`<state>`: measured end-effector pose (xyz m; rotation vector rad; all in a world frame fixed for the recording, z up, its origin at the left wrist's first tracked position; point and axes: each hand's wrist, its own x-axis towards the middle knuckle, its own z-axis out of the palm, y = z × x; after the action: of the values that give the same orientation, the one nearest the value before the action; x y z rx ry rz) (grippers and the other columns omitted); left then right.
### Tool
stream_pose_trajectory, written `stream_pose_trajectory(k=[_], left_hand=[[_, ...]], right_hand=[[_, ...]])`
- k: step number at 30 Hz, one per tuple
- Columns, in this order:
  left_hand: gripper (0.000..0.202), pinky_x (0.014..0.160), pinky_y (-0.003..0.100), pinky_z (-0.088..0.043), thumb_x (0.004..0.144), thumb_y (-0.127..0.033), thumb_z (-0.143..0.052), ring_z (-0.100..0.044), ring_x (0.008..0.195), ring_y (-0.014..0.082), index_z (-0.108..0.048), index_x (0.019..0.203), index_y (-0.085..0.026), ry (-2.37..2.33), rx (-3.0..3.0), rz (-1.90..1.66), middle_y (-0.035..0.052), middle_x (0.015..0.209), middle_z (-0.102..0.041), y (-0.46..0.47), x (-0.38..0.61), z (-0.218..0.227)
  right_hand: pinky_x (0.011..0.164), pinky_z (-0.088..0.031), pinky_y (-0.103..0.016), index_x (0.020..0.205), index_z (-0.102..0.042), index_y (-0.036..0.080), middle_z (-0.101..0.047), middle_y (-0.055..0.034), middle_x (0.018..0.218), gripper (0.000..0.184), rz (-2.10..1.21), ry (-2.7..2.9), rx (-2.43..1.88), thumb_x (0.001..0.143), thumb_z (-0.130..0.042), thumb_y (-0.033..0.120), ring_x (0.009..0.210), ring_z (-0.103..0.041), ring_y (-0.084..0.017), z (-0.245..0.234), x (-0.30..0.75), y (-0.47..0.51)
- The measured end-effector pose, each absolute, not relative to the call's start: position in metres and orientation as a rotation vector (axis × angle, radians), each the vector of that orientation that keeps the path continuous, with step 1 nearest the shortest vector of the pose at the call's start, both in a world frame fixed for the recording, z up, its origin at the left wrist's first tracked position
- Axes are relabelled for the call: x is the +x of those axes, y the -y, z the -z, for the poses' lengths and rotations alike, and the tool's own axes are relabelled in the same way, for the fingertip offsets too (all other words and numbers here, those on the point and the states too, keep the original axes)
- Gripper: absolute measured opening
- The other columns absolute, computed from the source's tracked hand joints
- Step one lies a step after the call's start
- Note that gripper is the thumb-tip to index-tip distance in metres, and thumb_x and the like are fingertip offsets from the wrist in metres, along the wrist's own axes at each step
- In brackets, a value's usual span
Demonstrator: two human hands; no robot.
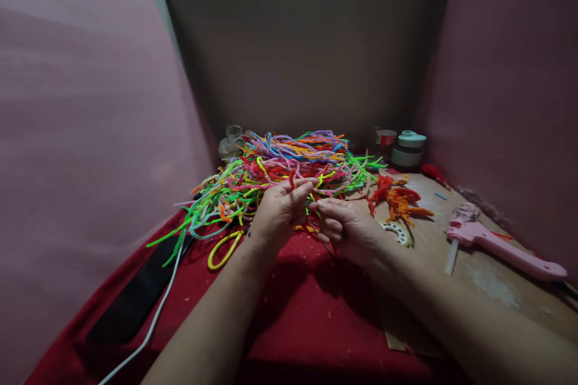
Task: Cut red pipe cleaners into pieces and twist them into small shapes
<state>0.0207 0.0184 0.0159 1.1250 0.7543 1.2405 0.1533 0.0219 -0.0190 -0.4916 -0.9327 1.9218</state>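
My left hand (280, 210) is closed in a pinch, with a short piece of red pipe cleaner (292, 180) sticking up from its fingers. Close beside it, my right hand (341, 222) has thumb and forefinger pressed together near the red strand's lower end. Both hands are above the red cloth (311, 313), in front of a large heap of coloured pipe cleaners (298, 150). The exact grip between the fingertips is small and partly hidden.
To the right, a pink glue gun (506, 248) lies on a brown board (465, 307). Orange and red pipe cleaner shapes (401, 201) and a white holed ring (395, 232) are near it. A lidded jar (409, 150) stands behind. Leftward are a yellow loop (224, 251), a black phone-like slab (135, 295) and a white cable (158, 313).
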Motion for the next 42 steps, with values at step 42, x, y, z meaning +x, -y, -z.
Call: stream_pose_trajectory(k=[42], left_hand=[[0.025, 0.034, 0.014, -0.017, 0.080, -0.032, -0.060, -0.024, 0.034, 0.0019, -0.046, 0.068, -0.015, -0.591, 0.720, -1.563, -0.0092, 0.046, -0.031, -0.025, 0.019, -0.013]], right_hand=[[0.045, -0.030, -0.023, 0.056, -0.047, 0.015, -0.048, 0.0024, 0.047, 0.026, -1.661, 1.634, -0.902, 0.079, -0.052, 0.025, 0.040, -0.040, -0.007, 0.024, 0.142, -0.006]])
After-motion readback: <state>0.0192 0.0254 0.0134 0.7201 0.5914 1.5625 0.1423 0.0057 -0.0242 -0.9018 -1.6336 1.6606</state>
